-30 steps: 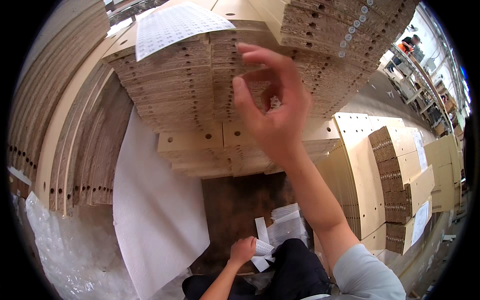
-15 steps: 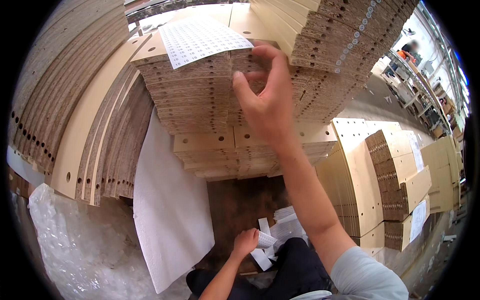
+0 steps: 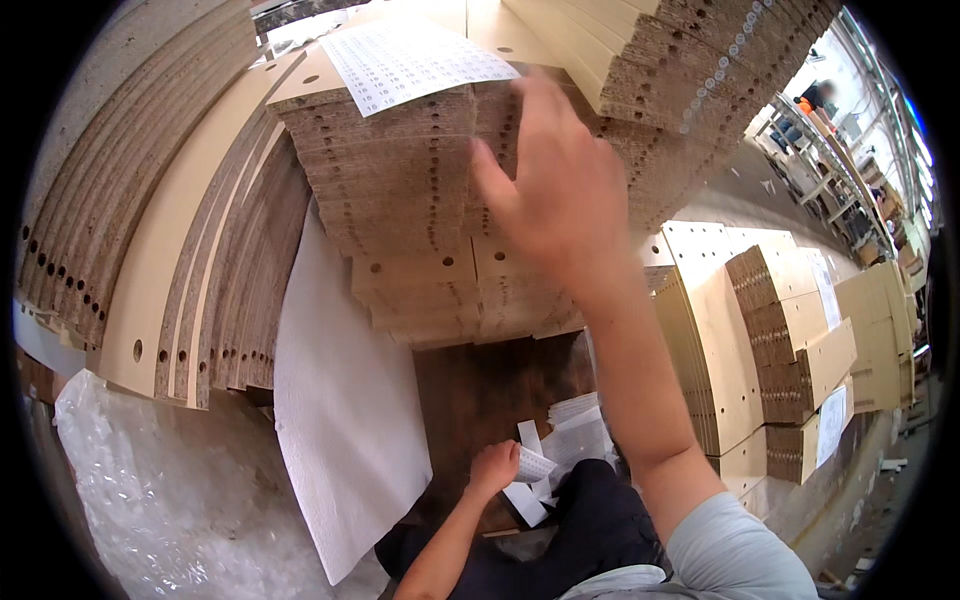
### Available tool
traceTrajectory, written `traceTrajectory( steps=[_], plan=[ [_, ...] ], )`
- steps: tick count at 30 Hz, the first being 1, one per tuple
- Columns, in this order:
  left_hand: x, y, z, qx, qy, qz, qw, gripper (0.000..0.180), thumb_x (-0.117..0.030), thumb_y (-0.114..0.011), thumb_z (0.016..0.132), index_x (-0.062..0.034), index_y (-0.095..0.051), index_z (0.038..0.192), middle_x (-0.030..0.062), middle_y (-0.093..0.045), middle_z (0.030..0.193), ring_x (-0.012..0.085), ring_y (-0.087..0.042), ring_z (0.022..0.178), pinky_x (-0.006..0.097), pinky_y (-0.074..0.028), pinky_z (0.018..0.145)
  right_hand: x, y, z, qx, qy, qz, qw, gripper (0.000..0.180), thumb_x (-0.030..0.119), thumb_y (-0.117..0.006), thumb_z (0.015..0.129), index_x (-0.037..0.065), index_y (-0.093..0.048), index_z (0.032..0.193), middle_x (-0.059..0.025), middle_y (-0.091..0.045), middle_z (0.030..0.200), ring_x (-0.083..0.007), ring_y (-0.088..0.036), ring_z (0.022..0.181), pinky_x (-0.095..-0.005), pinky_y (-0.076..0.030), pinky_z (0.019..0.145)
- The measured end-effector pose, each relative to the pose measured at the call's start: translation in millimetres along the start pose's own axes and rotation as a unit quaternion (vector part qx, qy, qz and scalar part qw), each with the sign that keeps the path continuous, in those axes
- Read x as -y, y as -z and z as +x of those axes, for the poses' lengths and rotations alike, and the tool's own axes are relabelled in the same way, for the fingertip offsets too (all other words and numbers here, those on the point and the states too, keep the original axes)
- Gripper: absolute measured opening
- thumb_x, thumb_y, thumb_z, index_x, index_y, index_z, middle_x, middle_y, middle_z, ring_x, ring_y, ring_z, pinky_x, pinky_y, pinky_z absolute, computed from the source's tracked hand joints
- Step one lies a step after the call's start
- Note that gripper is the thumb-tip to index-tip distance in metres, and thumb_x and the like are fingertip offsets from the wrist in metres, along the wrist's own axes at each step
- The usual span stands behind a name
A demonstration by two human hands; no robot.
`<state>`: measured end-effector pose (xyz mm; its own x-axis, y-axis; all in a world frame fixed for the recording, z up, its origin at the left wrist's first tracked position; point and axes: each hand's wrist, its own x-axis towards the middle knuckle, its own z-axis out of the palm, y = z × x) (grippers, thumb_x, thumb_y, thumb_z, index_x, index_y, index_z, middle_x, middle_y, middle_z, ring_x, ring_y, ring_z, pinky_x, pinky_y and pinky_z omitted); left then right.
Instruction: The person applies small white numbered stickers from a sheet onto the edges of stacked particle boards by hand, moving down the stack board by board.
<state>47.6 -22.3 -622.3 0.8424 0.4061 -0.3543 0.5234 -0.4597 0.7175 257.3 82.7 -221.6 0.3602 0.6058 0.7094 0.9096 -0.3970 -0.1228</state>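
My right hand [image 3: 555, 195] is raised against the end face of a tall stack of beige chipboard panels [image 3: 420, 210], fingers spread and pressing on the drilled edges near the top. A white printed sheet [image 3: 412, 62] lies on top of that stack, just left of my fingers. My left hand [image 3: 493, 468] is low near my lap, closed around a bundle of small white paper slips [image 3: 532, 466]. More slips [image 3: 580, 432] lie on the dark wooden surface [image 3: 480, 390] beside it.
Panels lean on edge at the left [image 3: 150, 230]. A white foam sheet [image 3: 345, 420] hangs below them over clear bubble wrap [image 3: 170, 500]. Another panel stack [image 3: 700, 70] rises at the top right, and lower stacks [image 3: 790, 340] stand at the right. A person in orange [image 3: 812, 98] is far off.
My right hand has moved up the stack's face toward the top panels and the printed sheet. My left hand stays low, holding the slips.
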Motion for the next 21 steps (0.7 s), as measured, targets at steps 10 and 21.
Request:
traceTrajectory(
  steps=[10, 21],
  plan=[
    [9.8, 0.1, -11.2, -0.01, -0.012, 0.016, 1.0, 0.037, -0.037, -0.044, 0.103, -0.0092, -0.067, 0.095, 0.0203, -0.071, 0.094, 0.0447, -0.067, 0.087, 0.057, -0.054, 0.08, -14.0, 13.9, -0.5, 0.016, 0.064, -0.097, 0.993, 0.065, 0.032, -0.068, 0.092, -0.006, -0.045, 0.141, -0.0222, -0.068, 0.114, -0.0328, -0.073, 0.074, -0.0399, -0.061, 0.064],
    [-2.4, 10.7, -11.9, -0.001, -0.005, 0.019, 1.0, 0.037, -0.037, -0.044, 0.102, -0.0091, -0.067, 0.094, 0.022, -0.071, 0.093, 0.0458, -0.067, 0.088, 0.057, -0.053, 0.079, -35.3, -5.5, -3.5, 0.027, 0.047, -0.008, 0.999, 0.06, 0.021, -0.064, 0.095, 0.003, -0.04, 0.147, -0.0193, -0.067, 0.106, -0.0275, -0.071, 0.087, -0.0401, -0.059, 0.068]
  ],
)
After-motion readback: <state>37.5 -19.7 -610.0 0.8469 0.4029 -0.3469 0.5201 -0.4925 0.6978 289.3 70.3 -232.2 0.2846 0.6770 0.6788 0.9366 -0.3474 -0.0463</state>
